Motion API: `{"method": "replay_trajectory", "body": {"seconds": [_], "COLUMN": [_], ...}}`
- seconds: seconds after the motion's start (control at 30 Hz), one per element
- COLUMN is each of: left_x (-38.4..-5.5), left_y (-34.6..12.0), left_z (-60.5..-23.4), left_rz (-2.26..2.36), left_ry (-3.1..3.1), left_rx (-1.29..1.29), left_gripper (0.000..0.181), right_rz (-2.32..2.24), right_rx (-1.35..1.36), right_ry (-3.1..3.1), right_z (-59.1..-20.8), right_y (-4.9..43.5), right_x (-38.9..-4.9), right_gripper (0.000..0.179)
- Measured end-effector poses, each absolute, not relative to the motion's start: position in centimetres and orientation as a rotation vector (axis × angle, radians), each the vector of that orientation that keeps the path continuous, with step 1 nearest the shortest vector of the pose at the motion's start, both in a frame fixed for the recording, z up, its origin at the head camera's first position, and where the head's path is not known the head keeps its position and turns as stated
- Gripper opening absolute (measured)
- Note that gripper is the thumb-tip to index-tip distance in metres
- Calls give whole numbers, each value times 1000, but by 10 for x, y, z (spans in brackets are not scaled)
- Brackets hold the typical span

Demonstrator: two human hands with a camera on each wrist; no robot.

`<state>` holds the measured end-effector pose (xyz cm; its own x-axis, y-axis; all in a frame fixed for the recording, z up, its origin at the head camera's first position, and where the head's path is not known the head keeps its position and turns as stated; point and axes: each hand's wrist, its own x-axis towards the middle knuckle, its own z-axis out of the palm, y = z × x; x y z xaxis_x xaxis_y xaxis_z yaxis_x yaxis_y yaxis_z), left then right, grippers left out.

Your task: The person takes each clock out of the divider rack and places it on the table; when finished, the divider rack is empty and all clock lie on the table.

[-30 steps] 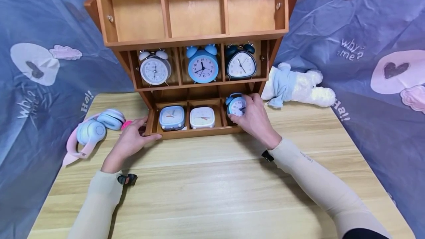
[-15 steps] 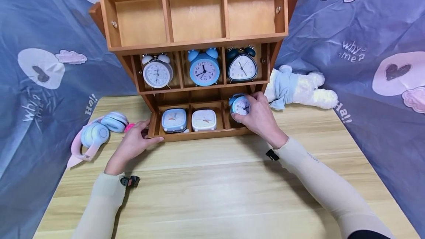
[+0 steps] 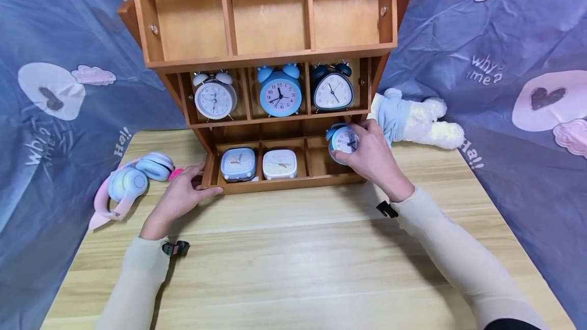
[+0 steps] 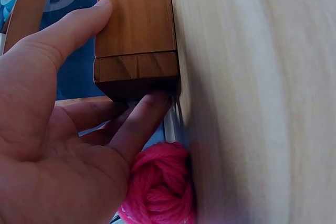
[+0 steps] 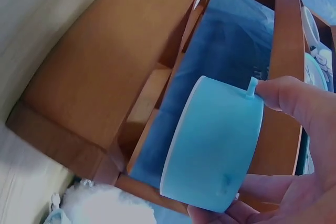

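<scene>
Clock (image 3: 343, 141) pinched between fingers of the right hand (image 3: 377, 156); the left hand (image 3: 182, 195) clamps fingers round the shelf (image 4: 135, 19), probably steadying it.

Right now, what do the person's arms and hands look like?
The left hand and right hand are bare. Pale beige sleeves reach both wrists. A black strap end sticks out by each wrist, the left one with a reddish patch. Black cloth shows farther up the right sleeve.
</scene>
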<state>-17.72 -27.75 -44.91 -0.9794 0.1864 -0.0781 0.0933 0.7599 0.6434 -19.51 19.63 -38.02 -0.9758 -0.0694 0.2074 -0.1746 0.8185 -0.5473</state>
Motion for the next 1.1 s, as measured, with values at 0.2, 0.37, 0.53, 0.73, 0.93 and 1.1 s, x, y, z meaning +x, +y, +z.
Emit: {"method": "replay_trajectory", "body": {"seconds": [0.2,0.37,0.53,0.73,0.93,1.1], "left_x": [-177,-177,-177,-177,-176,-176], "left_y": [-278,-278,-278,-278,-278,-278], "left_z": [-448,-448,-447,-447,-449,-449], "left_rz": [1023,1016,1030,1038,1029,1029], "left_ry": [2818,2817,2806,2803,2809,2811], "left_rx": [231,228,227,227,238,244], "left_gripper": [102,102,102,102,102,101], "right_rz": [884,896,890,874,859,856], "right_rx": [209,190,173,212,195,174], "right_ry": [-2822,-2826,-2828,-2826,-2819,-2823], "right_z": [-378,-375,-372,-373,-376,-377], "right_y": [203,207,213,218,225,230], "right_x": [-190,-185,-182,-178,-174,-171], "right_gripper": [86,86,85,86,85,85]}}
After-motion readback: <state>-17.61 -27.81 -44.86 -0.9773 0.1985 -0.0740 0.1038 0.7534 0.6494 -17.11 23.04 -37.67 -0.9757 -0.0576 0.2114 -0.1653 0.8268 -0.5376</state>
